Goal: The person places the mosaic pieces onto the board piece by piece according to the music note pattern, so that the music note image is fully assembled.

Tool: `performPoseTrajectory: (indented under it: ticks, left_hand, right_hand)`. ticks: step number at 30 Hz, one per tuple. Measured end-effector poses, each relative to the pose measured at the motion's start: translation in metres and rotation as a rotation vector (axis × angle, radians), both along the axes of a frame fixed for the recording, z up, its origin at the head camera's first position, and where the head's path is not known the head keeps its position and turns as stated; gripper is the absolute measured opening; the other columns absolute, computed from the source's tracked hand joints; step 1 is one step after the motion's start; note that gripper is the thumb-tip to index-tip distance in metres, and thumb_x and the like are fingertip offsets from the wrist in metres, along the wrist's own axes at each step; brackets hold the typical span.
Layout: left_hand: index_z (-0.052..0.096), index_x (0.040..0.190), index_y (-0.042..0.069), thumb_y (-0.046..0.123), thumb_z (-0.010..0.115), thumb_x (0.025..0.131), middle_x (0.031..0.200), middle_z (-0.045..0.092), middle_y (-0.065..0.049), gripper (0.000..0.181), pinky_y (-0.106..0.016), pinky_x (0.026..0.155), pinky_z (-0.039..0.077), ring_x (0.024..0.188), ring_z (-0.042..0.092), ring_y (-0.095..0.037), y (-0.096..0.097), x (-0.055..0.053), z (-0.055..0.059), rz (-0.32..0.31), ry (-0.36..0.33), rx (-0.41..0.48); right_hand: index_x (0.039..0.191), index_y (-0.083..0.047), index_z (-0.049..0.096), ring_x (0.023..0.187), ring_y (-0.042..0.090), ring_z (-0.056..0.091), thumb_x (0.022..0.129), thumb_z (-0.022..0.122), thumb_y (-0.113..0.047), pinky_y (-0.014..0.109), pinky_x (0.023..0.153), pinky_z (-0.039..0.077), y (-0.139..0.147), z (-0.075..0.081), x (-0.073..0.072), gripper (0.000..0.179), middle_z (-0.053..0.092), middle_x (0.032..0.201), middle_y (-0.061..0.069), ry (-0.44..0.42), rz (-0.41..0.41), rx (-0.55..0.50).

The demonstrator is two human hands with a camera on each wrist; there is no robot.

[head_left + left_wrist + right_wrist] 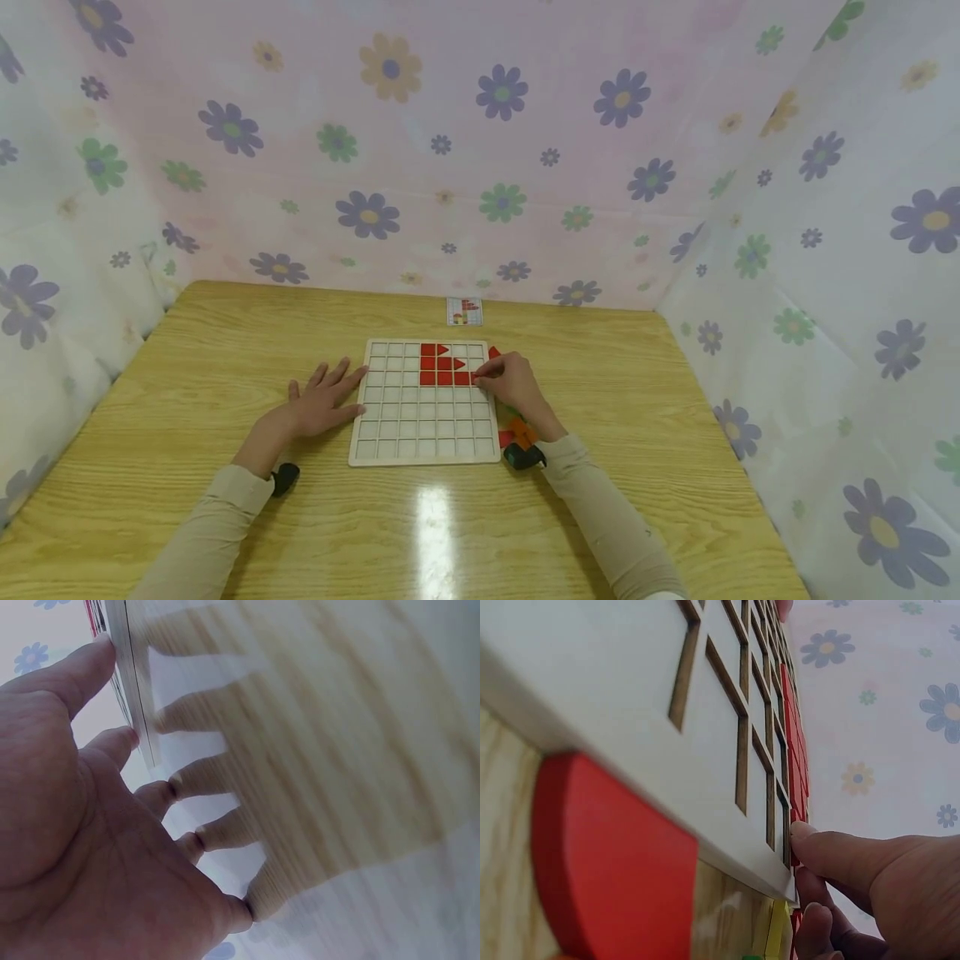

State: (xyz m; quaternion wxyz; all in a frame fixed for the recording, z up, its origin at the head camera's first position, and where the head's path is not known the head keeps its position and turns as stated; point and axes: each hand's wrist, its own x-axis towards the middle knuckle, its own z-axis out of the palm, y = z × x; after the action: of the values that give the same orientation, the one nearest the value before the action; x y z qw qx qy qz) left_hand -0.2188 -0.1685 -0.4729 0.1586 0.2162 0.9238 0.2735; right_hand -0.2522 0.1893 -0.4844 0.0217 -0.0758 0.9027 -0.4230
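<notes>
A white grid board (405, 427) with raised wooden dividers lies on the table. Red square tiles (445, 378) fill cells in three rows at its upper right, and red triangular tiles (460, 364) end the upper two. At the right end of the third row, my right hand (516, 385) pinches a small red tile (473, 378) between thumb and fingertips, which hide most of its shape. My left hand (321, 407) has its fingers spread beside the board's left edge, with thumb and index fingertip touching that edge in the left wrist view.
Past the board's far edge lies a small picture card (465, 312). Loose pieces sit along the right edge, among them orange ones (523, 432), a red one with a curved side (622, 855) and a yellow one (776, 930). Flowered cloth (465, 150) walls the table.
</notes>
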Motion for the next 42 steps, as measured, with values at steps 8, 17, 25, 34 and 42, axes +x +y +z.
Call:
performPoseTrajectory:
  ticks: [8, 17, 25, 34, 42]
  left_hand:
    - [0.026, 0.162, 0.010, 0.044, 0.054, 0.105, 0.168, 0.009, -0.026, 0.073, -0.086, 0.104, -0.004, 0.150, -0.001, -0.057, 0.003, 0.001, -0.004, 0.010, 0.007, -0.023]
    - [0.025, 0.163, 0.011, 0.044, 0.054, 0.105, 0.168, 0.008, -0.026, 0.073, -0.086, 0.104, -0.005, 0.151, -0.002, -0.057, 0.004, 0.000, -0.002, 0.008, 0.002, -0.023]
    - [0.024, 0.163, 0.010, 0.044, 0.054, 0.105, 0.168, 0.007, -0.026, 0.073, -0.085, 0.104, -0.006, 0.150, -0.003, -0.057, 0.002, -0.001, -0.003, 0.005, 0.001, -0.023]
    - [0.025, 0.163, 0.010, 0.044, 0.054, 0.105, 0.168, 0.008, -0.026, 0.072, -0.085, 0.104, -0.006, 0.151, -0.002, -0.057, 0.002, 0.000, 0.000, 0.010, 0.004, -0.027]
    - [0.025, 0.163, 0.011, 0.045, 0.054, 0.104, 0.168, 0.007, -0.027, 0.074, -0.085, 0.104, -0.008, 0.150, -0.004, -0.057, -0.002, 0.000, -0.001, 0.006, 0.004, 0.002]
  right_hand:
    - [0.094, -0.005, 0.082, 0.087, 0.023, 0.070, 0.092, 0.074, -0.005, 0.038, 0.077, 0.058, 0.001, -0.003, 0.002, 0.008, 0.077, 0.094, 0.009, 0.006, -0.022, 0.024]
    - [0.103, -0.003, 0.081, 0.089, 0.024, 0.070, 0.092, 0.074, -0.004, 0.036, 0.075, 0.058, 0.002, 0.001, 0.006, 0.013, 0.076, 0.101, 0.011, 0.003, 0.016, 0.031]
    - [0.103, -0.003, 0.081, 0.091, 0.026, 0.070, 0.095, 0.070, -0.002, 0.036, 0.077, 0.059, 0.001, 0.003, 0.003, 0.014, 0.075, 0.108, 0.014, 0.002, 0.060, 0.032]
    - [0.104, -0.001, 0.080, 0.085, 0.021, 0.071, 0.097, 0.069, -0.006, 0.029, 0.074, 0.057, 0.005, -0.002, -0.001, 0.014, 0.077, 0.104, 0.014, 0.028, 0.108, -0.038]
    - [0.114, -0.002, 0.077, 0.066, 0.017, 0.055, 0.102, 0.065, -0.014, 0.024, 0.058, 0.042, 0.020, 0.002, 0.003, 0.022, 0.076, 0.102, 0.013, 0.056, 0.093, -0.096]
